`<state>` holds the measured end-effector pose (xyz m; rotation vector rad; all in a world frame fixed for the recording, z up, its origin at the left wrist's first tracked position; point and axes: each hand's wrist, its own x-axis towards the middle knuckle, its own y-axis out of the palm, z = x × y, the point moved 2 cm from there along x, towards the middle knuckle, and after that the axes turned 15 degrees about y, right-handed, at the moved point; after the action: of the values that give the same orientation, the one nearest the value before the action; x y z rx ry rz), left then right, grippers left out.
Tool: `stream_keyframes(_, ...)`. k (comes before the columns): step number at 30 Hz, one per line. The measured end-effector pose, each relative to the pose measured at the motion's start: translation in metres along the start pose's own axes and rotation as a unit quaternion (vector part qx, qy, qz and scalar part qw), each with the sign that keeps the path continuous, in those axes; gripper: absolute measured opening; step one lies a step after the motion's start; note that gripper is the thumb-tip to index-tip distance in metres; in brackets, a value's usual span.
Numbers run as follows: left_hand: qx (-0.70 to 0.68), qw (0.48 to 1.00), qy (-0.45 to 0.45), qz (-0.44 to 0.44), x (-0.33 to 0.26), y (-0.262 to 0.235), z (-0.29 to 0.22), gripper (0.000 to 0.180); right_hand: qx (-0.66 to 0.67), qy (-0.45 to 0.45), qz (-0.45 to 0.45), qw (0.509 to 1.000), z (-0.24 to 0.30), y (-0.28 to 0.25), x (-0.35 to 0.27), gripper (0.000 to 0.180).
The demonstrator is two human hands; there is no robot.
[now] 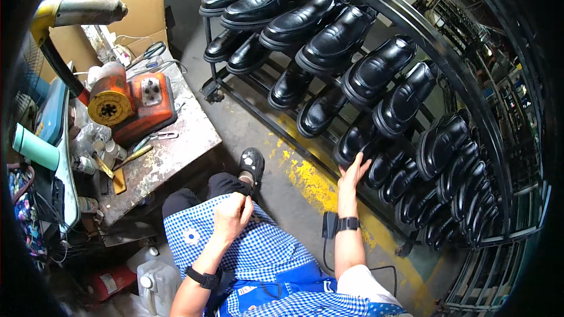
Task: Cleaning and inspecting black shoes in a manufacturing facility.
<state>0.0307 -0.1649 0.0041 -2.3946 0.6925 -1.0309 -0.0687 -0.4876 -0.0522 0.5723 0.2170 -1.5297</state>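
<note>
My right hand (353,174) reaches forward with its fingers spread. Its fingertips are at the near end of a black leather shoe (356,141) on the lower level of a rack; whether they touch it I cannot tell. Above that shoe, glossy black shoes (395,100) stand in a slanting row, toes toward me. My left hand (233,216) is closed over my lap, in front of the blue checked apron (276,252). Anything inside those fingers is hidden.
The dark metal shoe rack (270,114) runs from far left to right. On the left, a worn workbench (197,135) carries an orange machine (147,105), scissors (154,50) and a mint-green tumbler (36,147). A white jug (158,285) stands below it. Yellow paint (311,182) marks the floor.
</note>
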Motion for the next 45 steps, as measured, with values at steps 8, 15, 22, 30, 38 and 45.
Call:
stream_keyframes(8,0.028,0.999,0.024,-0.033,0.003,0.004,-0.002,0.018,-0.123,0.221,0.137,0.958,-0.049,0.015,-0.053,0.093)
stream_keyframes(15,0.001,0.999,0.027,-0.04,0.005,0.005,-0.001,0.019,0.064,0.314,0.308,0.896,-0.044,0.108,0.006,0.07)
stream_keyframes(22,0.029,0.999,0.016,-0.037,0.0,-0.002,-0.002,0.021,0.028,0.249,0.251,0.935,-0.061,0.071,-0.011,0.031)
stream_keyframes(30,-0.013,0.999,0.0,-0.049,0.004,-0.002,-0.004,0.022,-0.091,0.254,0.257,0.928,-0.049,-0.044,-0.13,0.031)
stream_keyframes(38,-0.132,0.982,-0.116,-0.07,0.008,-0.001,-0.011,0.008,-0.15,0.224,0.34,0.901,-0.035,-0.052,-0.175,0.031)
stream_keyframes(45,-0.136,0.983,-0.069,-0.105,0.03,-0.014,-0.037,0.021,-0.146,0.15,0.378,0.902,-0.033,-0.04,-0.193,0.043)
